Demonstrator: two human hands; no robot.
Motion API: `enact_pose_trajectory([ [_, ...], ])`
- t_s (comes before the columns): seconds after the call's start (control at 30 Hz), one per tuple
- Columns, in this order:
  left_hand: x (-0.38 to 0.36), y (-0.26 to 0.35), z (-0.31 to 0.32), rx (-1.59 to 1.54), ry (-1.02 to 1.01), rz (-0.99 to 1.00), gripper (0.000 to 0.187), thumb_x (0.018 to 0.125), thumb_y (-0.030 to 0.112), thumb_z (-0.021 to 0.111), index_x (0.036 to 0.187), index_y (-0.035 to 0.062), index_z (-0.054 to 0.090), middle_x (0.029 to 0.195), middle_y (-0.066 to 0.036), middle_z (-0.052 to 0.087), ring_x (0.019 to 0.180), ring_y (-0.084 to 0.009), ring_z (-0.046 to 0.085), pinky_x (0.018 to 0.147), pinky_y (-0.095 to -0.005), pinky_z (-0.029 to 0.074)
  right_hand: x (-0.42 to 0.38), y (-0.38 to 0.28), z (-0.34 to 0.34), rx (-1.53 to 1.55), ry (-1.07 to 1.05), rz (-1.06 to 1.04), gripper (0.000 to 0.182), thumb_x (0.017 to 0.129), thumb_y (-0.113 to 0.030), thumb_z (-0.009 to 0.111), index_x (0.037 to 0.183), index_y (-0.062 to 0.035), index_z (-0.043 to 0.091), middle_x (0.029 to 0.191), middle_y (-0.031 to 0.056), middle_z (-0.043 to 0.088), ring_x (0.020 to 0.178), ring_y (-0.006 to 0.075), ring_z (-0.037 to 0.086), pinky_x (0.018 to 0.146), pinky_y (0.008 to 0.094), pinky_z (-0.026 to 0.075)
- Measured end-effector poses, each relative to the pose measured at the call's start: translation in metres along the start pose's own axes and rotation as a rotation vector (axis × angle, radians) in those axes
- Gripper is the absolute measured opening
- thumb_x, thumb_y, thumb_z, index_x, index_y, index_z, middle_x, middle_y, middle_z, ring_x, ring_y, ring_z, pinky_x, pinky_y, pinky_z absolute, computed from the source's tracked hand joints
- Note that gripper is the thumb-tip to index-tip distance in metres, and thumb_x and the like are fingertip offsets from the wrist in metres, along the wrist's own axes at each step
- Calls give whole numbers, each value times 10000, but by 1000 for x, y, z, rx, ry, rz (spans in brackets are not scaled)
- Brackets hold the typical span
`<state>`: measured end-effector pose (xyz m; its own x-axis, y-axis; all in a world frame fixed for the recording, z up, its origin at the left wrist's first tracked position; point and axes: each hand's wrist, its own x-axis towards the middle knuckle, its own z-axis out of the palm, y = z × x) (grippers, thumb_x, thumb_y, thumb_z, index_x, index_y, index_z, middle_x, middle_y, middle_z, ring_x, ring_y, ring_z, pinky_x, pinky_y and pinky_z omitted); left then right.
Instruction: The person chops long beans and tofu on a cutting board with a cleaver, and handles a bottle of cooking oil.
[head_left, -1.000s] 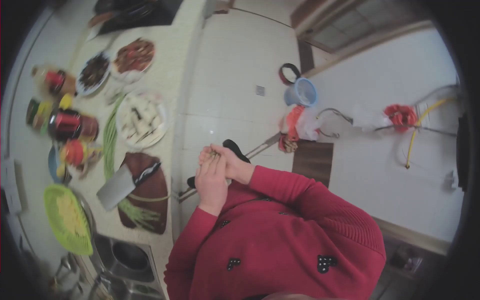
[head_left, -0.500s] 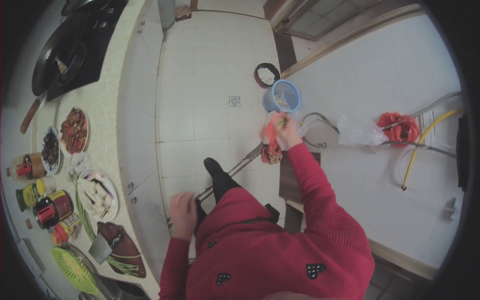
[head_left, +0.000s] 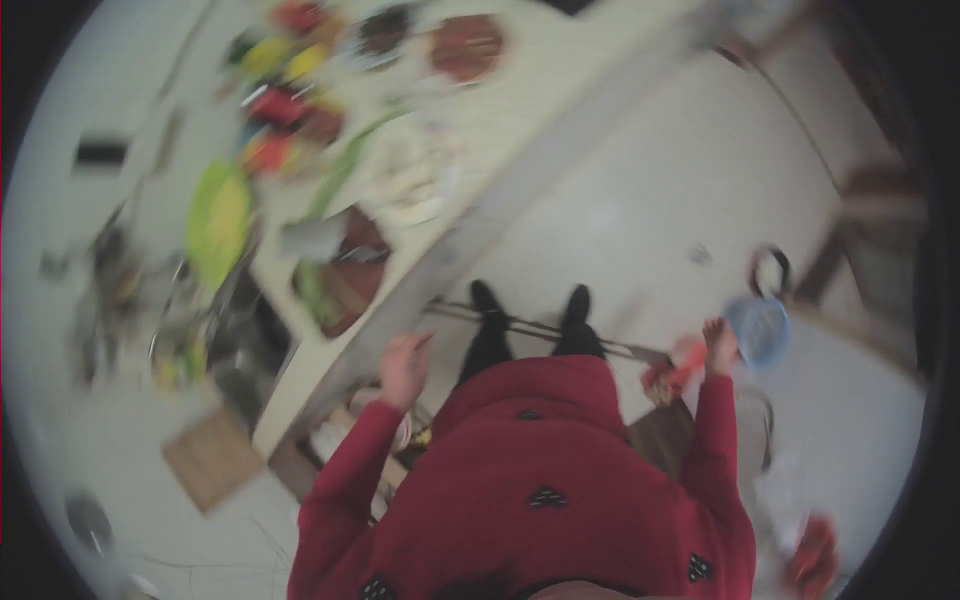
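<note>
Motion smears the whole view. My left hand [head_left: 404,370] hangs in front of the counter edge, its fingers blurred. My right hand [head_left: 720,347] is low on the right, overlapping the edge of a blue plastic basket [head_left: 757,333] on the floor. A red plastic bag [head_left: 688,364] lies just left of that hand. On the counter, nearest my left hand, a brown cutting board [head_left: 348,307] carries a cleaver [head_left: 316,236] and green stalks [head_left: 318,298]. I cannot tell whether my right hand still holds anything.
Plates of food, such as one with white pieces [head_left: 412,180] and one with reddish pieces [head_left: 466,48], stand on the counter with several bottles and jars. A green strainer [head_left: 218,225] is beside the sink [head_left: 245,345]. A dark-rimmed bowl [head_left: 771,271] sits beyond the basket. Another red bag [head_left: 812,556] is at lower right.
The view has swung left toward the counter and sink, so the basket and red bag appear farther right. The green item seen in my right hand earlier no longer shows clearly.
</note>
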<state>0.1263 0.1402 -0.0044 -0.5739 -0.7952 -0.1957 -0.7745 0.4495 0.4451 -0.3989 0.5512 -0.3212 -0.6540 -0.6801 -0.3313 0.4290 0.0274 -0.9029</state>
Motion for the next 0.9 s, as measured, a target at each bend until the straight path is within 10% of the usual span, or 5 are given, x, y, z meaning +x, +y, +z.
enact_pose_trajectory([
  [0.07,-5,-12,0,-68,152,-36,175,833,46,551,983,99,621,761,-62,557,706,-250,512,664,-350,410,14,-22,109,393,253,198,110,822,-169,492,834,-70,539,721,49,502,655,188,515,562,272,396],
  [0.17,-26,-49,-13,-98,322,-273,124,846,105,549,942,105,627,758,-48,573,685,-220,541,647,-335,424,20,-106,316,-281,290,186,145,879,-196,523,892,-72,597,846,58,583,740,174,594,624,263,469],
  [0.47,-1,-130,-55,-258,622,-467,207,869,241,573,977,65,576,880,-77,559,798,-218,518,707,-344,423,16,-143,693,-1004,-731,-846,238,817,-129,615,1019,-38,529,987,138,563,904,307,529,810,382,419],
  [0.67,60,-160,-87,-179,554,-457,570,812,468,572,1178,35,517,1171,-158,516,1109,-331,449,928,-461,341,34,-90,765,-1568,-790,-1001,372,662,-203,687,928,-49,478,826,130,504,760,310,517,631,399,412],
  [0.9,118,-169,-118,-185,471,-447,662,775,546,565,1196,40,501,1170,-160,512,1118,-324,440,920,-464,334,3,-162,726,-1199,-780,-573,218,859,-219,556,988,-59,482,812,103,510,716,270,494,657,379,398],
])
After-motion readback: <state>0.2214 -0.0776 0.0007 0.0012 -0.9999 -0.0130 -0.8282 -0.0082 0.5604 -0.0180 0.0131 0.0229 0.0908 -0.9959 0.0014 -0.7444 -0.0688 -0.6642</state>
